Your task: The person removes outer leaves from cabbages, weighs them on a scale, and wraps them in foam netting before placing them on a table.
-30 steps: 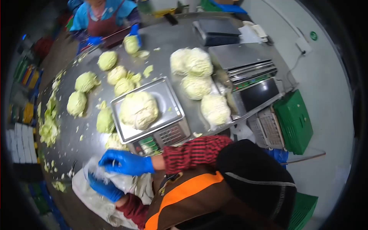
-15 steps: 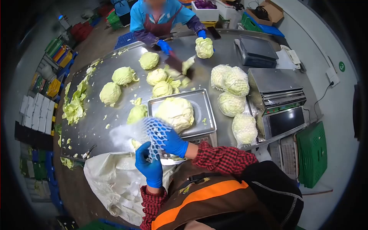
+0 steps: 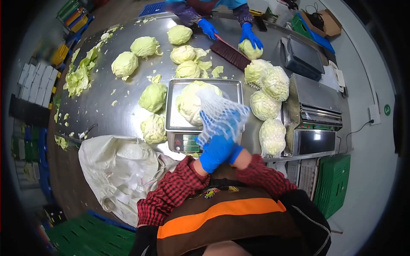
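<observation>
White mesh sleeve (image 3: pixel 213 103) overlaps the near edge of the weighing scale (image 3: pixel 234 90); left hand (image 3: pixel 213 155) clutches it, right hand (image 3: pixel 228 123) inside, grip unclear. Narrow worktop (image 3: pixel 253 134) separates scale from netted cabbages (image 3: pixel 272 136).

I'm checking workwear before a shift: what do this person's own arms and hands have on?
Blue gloves, ending short of the cuffs; red-and-black checked sleeves along the forearms; and, higher up, black cloth with pale stitching, clearest on the right arm.
</observation>
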`<state>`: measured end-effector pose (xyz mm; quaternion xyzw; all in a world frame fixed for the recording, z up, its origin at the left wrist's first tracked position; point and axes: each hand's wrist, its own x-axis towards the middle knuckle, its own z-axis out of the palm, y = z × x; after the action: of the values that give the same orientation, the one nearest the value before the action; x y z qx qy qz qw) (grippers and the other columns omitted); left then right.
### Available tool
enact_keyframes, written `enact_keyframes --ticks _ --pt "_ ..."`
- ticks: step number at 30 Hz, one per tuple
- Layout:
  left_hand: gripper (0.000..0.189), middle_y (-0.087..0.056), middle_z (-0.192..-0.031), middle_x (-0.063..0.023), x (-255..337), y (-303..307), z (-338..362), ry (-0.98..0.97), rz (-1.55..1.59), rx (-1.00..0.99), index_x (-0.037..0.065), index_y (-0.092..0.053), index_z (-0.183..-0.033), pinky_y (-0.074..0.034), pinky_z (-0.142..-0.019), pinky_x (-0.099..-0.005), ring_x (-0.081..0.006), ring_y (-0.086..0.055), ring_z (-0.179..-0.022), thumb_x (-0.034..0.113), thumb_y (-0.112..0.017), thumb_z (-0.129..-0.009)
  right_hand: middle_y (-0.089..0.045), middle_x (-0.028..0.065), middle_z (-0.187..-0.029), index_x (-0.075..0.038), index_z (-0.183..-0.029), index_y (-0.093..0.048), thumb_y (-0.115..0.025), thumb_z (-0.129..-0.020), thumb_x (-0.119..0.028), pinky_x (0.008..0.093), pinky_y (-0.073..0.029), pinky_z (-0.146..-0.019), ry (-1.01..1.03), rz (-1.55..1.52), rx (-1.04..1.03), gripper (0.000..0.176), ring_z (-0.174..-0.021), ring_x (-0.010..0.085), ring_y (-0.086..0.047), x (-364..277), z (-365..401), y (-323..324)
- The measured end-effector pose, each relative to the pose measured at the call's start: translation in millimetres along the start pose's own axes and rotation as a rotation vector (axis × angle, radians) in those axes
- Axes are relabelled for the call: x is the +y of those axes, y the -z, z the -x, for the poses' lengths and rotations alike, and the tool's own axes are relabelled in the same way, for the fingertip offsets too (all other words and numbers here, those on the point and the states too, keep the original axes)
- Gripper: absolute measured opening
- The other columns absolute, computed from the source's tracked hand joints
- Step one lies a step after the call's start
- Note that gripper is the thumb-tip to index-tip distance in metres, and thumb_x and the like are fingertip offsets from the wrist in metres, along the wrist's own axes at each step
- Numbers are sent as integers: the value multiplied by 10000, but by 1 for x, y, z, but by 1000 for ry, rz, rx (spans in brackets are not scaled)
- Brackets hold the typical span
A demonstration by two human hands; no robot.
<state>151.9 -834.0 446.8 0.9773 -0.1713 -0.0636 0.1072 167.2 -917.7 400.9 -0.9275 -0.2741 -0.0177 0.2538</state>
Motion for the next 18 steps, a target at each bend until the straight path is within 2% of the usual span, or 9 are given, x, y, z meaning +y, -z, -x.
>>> enact_keyframes --ticks 2,4,6,8,10,14,15,16,18 --pt "378 -578 -1136 -164 -26 -9 -15 -455 709 530 45 -585 -1148 -416 -912 -424 -312 -558 -1019 105 -581 -775 -526 168 -1216 -31 -1206 -520 -532 -846 -191 387 -353 -1005 40 165 4 394 -1133 286 -494 29 4 19" --pt "237 -642 -995 -119 -53 14 -21 -479 324 656 62 -648 -960 -440 -868 -403 -294 -594 -942 217 -500 -859 -530 166 -1219 -34 -1208 -522 -511 -860 -190 381 -362 -1003 51 248 130 382 -1133 277 -502 65 -10 29" --pt "335 -577 -1158 -136 -76 37 -34 -141 439 21 53 -585 -1122 -369 -971 -417 -318 -513 -1096 237 -484 -862 -525 151 -1239 -54 -1224 -516 -495 -873 -234 391 -376 -995 -121 -86 260 395 -1128 272 -514 104 -33 17" --pt "472 -481 -1273 -196 -109 -25 -53 -201 19 207 13 -480 -1250 -278 -1046 -437 -356 -429 -1190 262 -487 -850 -527 155 -1237 -47 -1222 -521 -502 -868 -291 396 -347 -1019 -78 18 326 430 -1147 278 -496 105 -47 -1" --pt "451 -446 -1305 -203 -103 -7 -61 -298 51 389 78 -482 -1272 -244 -1058 -464 -370 -393 -1216 280 -470 -868 -539 160 -1222 -34 -1201 -538 -508 -863 -289 413 -311 -1041 -26 -39 515 424 -1162 295 -478 81 -64 -6" --pt "505 -396 -1334 -256 -159 -63 -79 -113 34 259 -39 -398 -1305 -222 -1083 -474 -387 -370 -1247 229 -417 -878 -477 172 -1290 -45 -1257 -482 -460 -886 -249 440 -272 -1056 -157 -57 315 425 -1207 329 -424 103 -82 -14" --pt "467 -506 -1226 -251 -163 -76 -101 302 286 12 -75 -427 -1262 -350 -1020 -458 -396 -498 -1128 174 -409 -867 -485 176 -1279 -68 -1250 -492 -402 -910 -226 427 -294 -1043 16 147 180 385 -1199 325 -437 148 -79 -55" --pt "359 -622 -1016 -225 -203 -92 -114 -235 -227 340 -94 -553 -1086 -485 -851 -407 -344 -615 -917 144 -405 -861 -521 175 -1237 -81 -1202 -537 -357 -926 -200 419 -323 -1025 -34 243 214 350 -1173 308 -471 141 -92 -47" --pt "278 -647 -916 -184 -232 -102 -148 -36 320 309 -54 -618 -929 -497 -743 -387 -314 -626 -812 126 -423 -847 -525 193 -1227 -64 -1139 -582 -375 -922 -205 433 -317 -1029 -214 11 22 332 -1174 314 -477 167 -126 -54"
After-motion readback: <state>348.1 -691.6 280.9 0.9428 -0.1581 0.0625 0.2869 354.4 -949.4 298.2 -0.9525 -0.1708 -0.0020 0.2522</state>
